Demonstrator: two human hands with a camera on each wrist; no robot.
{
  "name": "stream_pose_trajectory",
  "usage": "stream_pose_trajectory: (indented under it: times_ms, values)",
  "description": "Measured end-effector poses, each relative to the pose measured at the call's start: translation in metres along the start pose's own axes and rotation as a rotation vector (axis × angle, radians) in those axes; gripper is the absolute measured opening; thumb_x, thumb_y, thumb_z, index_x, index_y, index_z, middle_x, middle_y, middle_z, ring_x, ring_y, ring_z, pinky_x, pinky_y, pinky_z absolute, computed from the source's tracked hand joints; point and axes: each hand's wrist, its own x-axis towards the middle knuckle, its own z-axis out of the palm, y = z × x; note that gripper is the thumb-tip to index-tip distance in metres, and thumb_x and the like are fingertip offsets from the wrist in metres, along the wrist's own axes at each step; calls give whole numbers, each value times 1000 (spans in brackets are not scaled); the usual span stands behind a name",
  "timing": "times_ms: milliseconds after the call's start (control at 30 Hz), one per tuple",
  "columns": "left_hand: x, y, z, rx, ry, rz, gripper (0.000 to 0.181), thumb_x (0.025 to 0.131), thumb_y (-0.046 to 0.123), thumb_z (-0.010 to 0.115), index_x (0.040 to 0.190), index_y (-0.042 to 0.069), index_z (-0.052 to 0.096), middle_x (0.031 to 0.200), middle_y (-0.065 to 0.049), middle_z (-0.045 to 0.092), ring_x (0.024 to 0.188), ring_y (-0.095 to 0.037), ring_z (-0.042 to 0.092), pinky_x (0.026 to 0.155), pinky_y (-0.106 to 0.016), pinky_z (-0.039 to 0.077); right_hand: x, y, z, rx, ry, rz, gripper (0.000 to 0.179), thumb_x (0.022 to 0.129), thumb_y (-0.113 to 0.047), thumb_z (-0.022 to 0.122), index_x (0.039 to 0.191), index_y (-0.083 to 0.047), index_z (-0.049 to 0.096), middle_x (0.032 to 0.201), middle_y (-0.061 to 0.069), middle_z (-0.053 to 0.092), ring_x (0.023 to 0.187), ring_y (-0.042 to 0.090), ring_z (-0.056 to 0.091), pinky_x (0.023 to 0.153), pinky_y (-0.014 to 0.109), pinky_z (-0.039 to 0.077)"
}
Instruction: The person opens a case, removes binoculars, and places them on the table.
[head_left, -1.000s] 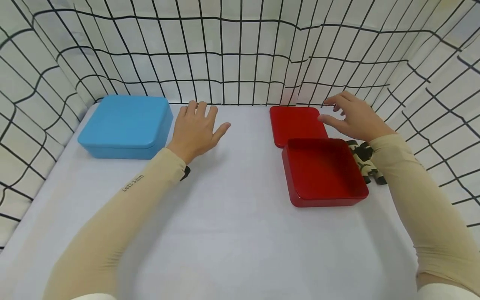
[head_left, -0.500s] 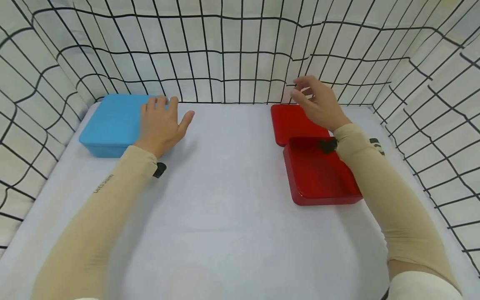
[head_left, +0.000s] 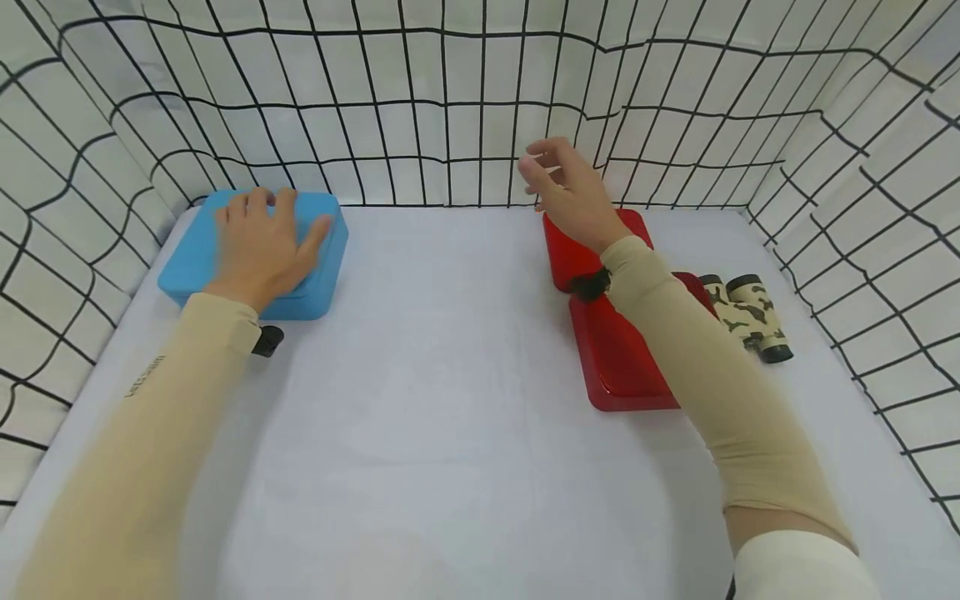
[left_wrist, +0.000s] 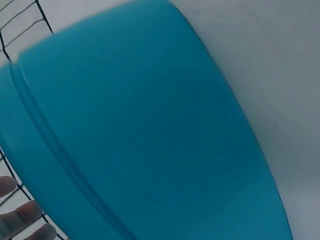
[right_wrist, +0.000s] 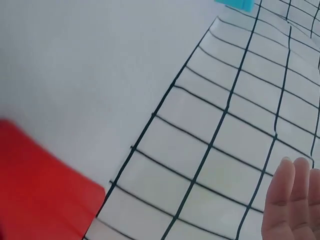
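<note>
- In the head view, we see the left hand (head_left: pixel 258 250) over the blue box (head_left: pixel 318 285), palm down, the thumb out to the side. Its grip is apart, the fingers loosely stretched forward; we cannot tell whether they touch the lid.
- The blue box sits closed on the white tabletop (head_left: pixel 450 375), at the far left, close to the wire mesh (head_left: pixel 483 103).
- We find the right hand (head_left: pixel 573 196) raised above the red lid (head_left: pixel 566 250), in front of the mesh. Its grip is apart too, the fingers loosely bent and the thumb below them.
- The red lid lies flat at the far side of the red box (head_left: pixel 618 358), whose red inside faces up, partly behind the right sleeve (head_left: pixel 720 400).
- Just right of the red box we see camouflage binoculars (head_left: pixel 750 312), partly covered by that same sleeve.
- In the left wrist view, the blue box fills most of our sight, a seam running along it. The fingertips (left_wrist: pixel 20 217) show at the lower left, past the box's edge, with mesh behind.
- In the right wrist view, we see straight fingers (right_wrist: pixel 300 205) side by side at the lower right, against the mesh. The red lid shows blurred at the lower left, and a blue corner at the top.
</note>
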Motion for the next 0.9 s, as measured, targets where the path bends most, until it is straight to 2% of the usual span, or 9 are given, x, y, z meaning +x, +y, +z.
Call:
stream_pose_trajectory:
  times_ms: [167, 367, 500, 733, 900]
  values:
    - [-2, -21, -7, 23, -22, -64, 81, 105, 62, 24, 152, -3, 33, 149, -41, 35, 138, -60, 30, 108, -75, 22, 11, -6, 24, 18, -15, -13, 53, 103, -57, 51, 146, -28, 44, 140, 0, 60, 113, 13, 66, 97, 34, 58]
    - [-2, -38, -13, 62, -39, -165, 84, 105, 63, 21, 155, -4, 29, 150, -42, 33, 139, -62, 29, 112, -75, 22, 21, -8, 57, 108, -25, -57, 50, 104, -53, 52, 143, -21, 46, 135, 3, 62, 111, 14, 67, 95, 34, 60]
    - [-2, -48, -17, 54, -34, -185, 85, 105, 62, 21, 155, -5, 29, 150, -42, 33, 136, -62, 31, 108, -74, 23, 26, -15, 75, 157, -37, -50, 48, 105, -51, 52, 142, -21, 48, 134, 4, 62, 109, 14, 67, 94, 32, 59]
    - [-5, -70, -20, 10, -89, -245, 90, 103, 66, 15, 161, -3, 18, 156, -43, 24, 142, -65, 23, 112, -77, 16, 31, -28, 102, 214, -69, -35, 44, 105, -50, 52, 139, -22, 51, 129, 2, 63, 105, 12, 67, 91, 28, 59]
    - [-9, -80, -19, -26, -64, -270, 89, 103, 64, 17, 161, -4, 19, 155, -45, 26, 142, -65, 23, 113, -77, 14, 34, -31, 119, 260, -94, -23, 44, 105, -50, 53, 139, -21, 52, 129, 3, 64, 105, 13, 67, 90, 28, 60]
